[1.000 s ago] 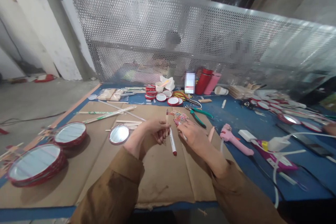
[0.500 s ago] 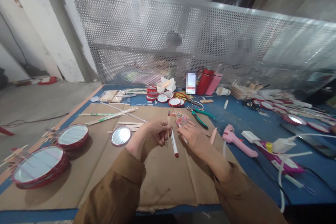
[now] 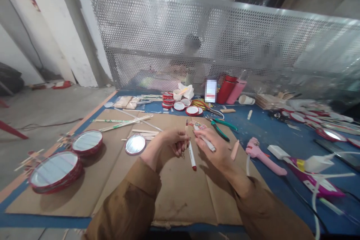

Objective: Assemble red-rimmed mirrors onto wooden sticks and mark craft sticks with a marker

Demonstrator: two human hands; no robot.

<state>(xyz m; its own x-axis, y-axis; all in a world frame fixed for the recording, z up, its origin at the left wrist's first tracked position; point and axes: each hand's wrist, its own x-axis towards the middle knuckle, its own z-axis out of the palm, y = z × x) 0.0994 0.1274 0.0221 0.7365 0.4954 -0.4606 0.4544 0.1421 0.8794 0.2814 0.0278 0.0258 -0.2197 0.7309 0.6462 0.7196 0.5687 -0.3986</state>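
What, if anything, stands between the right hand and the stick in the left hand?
A white marker shows in the gap between the right hand and left hand, near the lower end of the stick. No other obstacle shows.

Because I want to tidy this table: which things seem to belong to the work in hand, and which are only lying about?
Likely the job's:
wooden stick, in left hand
slim white object, in right hand
red-tipped marker
tangled coloured bands

Seemingly just lying about:
red bottle
pink bottle
white cup
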